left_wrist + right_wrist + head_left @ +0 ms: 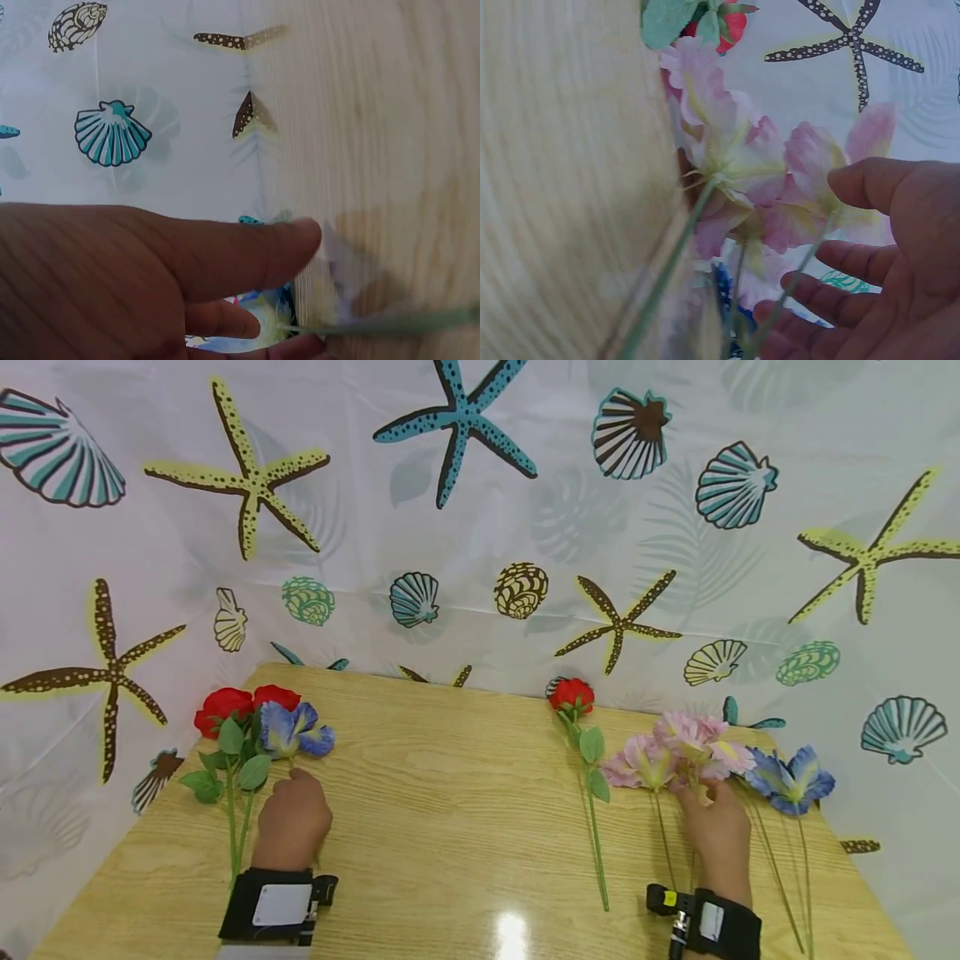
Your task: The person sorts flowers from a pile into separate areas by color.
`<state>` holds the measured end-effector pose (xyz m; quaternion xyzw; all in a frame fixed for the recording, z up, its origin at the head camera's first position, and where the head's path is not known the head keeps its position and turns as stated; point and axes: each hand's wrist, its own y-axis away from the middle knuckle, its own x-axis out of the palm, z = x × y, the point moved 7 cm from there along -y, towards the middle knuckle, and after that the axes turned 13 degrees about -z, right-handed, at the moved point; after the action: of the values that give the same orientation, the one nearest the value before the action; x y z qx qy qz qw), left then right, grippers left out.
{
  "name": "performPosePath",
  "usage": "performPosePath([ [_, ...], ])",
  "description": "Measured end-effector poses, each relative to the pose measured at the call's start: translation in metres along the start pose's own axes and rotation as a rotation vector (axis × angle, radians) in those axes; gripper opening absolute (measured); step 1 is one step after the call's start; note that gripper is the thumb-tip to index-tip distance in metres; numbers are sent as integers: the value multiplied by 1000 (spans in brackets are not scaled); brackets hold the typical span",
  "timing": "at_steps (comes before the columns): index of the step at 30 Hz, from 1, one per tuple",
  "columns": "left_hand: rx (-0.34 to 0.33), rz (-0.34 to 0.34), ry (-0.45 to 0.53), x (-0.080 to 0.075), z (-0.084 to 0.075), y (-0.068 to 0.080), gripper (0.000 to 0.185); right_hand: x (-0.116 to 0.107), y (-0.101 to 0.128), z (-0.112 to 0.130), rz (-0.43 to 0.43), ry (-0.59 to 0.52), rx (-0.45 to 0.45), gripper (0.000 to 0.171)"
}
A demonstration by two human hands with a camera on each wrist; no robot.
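Note:
On the left, my left hand [295, 818] is just below the head of a blue flower [279, 731]. Its thumb and fingers stand apart in the left wrist view, with a green stem [390, 324] at the fingertips. Two red roses [225, 706] with green leaves lie beside that blue flower. My right hand [716, 827] is under the pink flowers [686, 735] on the right. In the right wrist view its thumb and spread fingers stand either side of a thin stem [799, 274] below one pink head, without closing on it.
A single red rose [572, 695] lies to the left of the pink flowers, its long stem pointing toward me. Blue petals [792, 781] show at their right, with thin stems below. A patterned cloth [465, 543] hangs behind the wooden table [450, 793].

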<state>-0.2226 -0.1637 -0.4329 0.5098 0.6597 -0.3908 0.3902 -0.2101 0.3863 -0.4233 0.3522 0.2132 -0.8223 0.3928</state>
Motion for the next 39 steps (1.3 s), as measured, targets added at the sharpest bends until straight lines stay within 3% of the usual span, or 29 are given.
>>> performPosePath([
  [5,-1,57,52,4,0,1,20,-4,7,12,204,79,-138,105],
  [8,6,52,73,6,-2,1,26,-6,11,17,268,107,-181,114],
  [17,-8,-2,79,9,-2,-1,26,-15,21,31,242,226,-266,126],
  [24,-10,-40,149,9,-5,-1,21,-18,32,45,215,259,-322,127],
  [31,34,27,306,19,-27,-4,39,-7,40,67,154,217,-387,119],
  [37,63,51,414,29,-55,-3,6,8,51,90,107,197,-477,108],
  [39,77,66,452,31,-67,0,17,15,55,98,98,183,-509,103],
])
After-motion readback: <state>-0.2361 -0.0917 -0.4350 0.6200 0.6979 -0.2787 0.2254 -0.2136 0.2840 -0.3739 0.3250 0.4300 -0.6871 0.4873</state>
